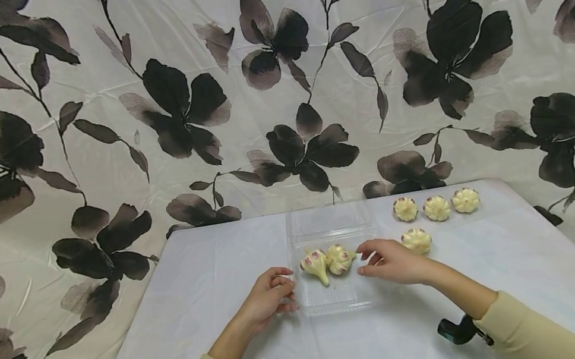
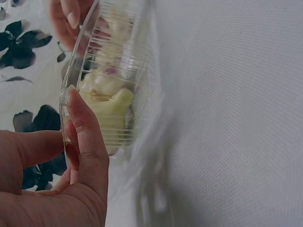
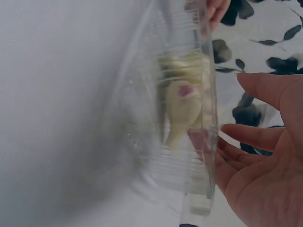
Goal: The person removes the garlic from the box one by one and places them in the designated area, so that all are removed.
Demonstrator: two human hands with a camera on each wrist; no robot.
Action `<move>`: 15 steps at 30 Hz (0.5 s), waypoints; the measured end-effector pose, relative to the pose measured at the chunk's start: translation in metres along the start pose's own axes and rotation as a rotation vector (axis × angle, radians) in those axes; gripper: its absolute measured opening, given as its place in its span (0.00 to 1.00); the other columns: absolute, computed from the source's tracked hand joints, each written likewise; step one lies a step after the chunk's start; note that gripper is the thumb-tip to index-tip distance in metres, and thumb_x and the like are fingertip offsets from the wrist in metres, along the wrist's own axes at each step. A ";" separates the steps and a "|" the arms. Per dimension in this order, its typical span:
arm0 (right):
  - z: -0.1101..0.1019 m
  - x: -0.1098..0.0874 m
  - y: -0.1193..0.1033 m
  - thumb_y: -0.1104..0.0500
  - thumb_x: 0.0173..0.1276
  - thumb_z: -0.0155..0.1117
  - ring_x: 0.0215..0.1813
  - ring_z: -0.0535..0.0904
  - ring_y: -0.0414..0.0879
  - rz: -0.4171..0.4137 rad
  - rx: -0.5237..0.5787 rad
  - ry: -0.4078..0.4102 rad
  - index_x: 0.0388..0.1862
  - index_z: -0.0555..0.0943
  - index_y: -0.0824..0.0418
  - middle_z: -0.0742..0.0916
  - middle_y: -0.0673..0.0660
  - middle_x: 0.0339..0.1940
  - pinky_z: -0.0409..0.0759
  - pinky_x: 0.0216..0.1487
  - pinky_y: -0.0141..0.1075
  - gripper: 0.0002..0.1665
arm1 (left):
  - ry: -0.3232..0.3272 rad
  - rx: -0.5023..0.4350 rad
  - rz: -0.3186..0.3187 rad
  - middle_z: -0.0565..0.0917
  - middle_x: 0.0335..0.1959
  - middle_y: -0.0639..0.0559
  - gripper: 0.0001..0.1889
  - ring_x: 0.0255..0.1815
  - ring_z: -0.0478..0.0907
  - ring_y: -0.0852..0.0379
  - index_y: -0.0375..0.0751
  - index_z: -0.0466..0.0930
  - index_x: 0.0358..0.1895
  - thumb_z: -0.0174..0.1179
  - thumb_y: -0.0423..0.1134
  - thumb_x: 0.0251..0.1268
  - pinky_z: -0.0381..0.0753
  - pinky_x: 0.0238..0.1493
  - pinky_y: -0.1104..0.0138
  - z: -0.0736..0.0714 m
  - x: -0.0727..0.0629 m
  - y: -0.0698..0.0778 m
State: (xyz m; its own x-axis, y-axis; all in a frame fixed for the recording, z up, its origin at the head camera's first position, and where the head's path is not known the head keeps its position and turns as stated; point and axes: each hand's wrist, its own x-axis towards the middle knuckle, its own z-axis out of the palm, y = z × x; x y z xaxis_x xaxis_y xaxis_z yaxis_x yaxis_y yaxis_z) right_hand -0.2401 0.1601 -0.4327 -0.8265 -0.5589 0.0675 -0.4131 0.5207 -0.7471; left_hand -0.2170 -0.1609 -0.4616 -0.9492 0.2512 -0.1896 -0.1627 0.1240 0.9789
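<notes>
A clear plastic clamshell container (image 1: 330, 305) lies with its lid (image 1: 329, 219) folded back. Two pale garlic bulbs (image 1: 315, 263) with purple streaks sit side by side in its tray, one stem pointing toward the near side. At the tray's left edge is my left hand (image 1: 268, 295), its fingertips right at the rim (image 2: 66, 94) and nothing gripped. My right hand (image 1: 396, 262) reaches over the right edge with loosely bent fingers, the thumb apart from them. Its fingertips are near the stem of the right bulb. Through the clear wall, a bulb (image 3: 183, 106) shows blurred.
Three more garlic bulbs (image 1: 436, 208) stand in a row at the back right of the white-covered table (image 1: 211, 260). Another bulb (image 1: 416, 241) sits just behind my right hand. A floral cloth (image 1: 235, 102) hangs behind the table. Both wrists wear black cameras (image 1: 457, 331).
</notes>
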 end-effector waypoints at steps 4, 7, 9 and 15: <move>0.006 0.006 0.001 0.58 0.71 0.69 0.49 0.85 0.52 -0.007 -0.009 -0.003 0.63 0.75 0.74 0.84 0.68 0.51 0.85 0.48 0.39 0.28 | -0.002 0.001 0.000 0.77 0.38 0.48 0.19 0.34 0.76 0.57 0.27 0.66 0.65 0.53 0.29 0.77 0.89 0.35 0.63 0.000 0.000 0.000; 0.010 0.011 0.003 0.58 0.71 0.69 0.49 0.85 0.53 0.002 -0.022 -0.006 0.64 0.74 0.73 0.83 0.68 0.51 0.85 0.47 0.39 0.29 | -0.001 0.001 -0.002 0.77 0.38 0.48 0.19 0.34 0.76 0.56 0.27 0.66 0.65 0.53 0.29 0.77 0.89 0.35 0.63 0.000 -0.001 0.000; 0.012 0.015 0.003 0.58 0.71 0.69 0.49 0.85 0.53 0.007 -0.037 -0.005 0.64 0.74 0.73 0.84 0.67 0.51 0.86 0.47 0.39 0.29 | 0.002 0.002 -0.004 0.78 0.38 0.48 0.18 0.34 0.76 0.56 0.27 0.66 0.65 0.53 0.29 0.77 0.89 0.35 0.63 0.000 0.000 0.001; 0.021 0.028 0.004 0.59 0.69 0.70 0.46 0.86 0.52 0.034 -0.086 0.040 0.62 0.75 0.73 0.85 0.64 0.48 0.85 0.44 0.40 0.29 | 0.008 0.007 -0.010 0.78 0.39 0.48 0.18 0.34 0.76 0.56 0.28 0.66 0.65 0.53 0.29 0.77 0.89 0.35 0.63 0.000 0.001 0.000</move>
State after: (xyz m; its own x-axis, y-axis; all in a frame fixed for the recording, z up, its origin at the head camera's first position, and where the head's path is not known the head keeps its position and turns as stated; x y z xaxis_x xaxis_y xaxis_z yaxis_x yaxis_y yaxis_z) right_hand -0.2570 0.1331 -0.4474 -0.8545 -0.5146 0.0713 -0.4147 0.5929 -0.6903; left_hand -0.2178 -0.1607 -0.4614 -0.9496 0.2426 -0.1987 -0.1702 0.1332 0.9764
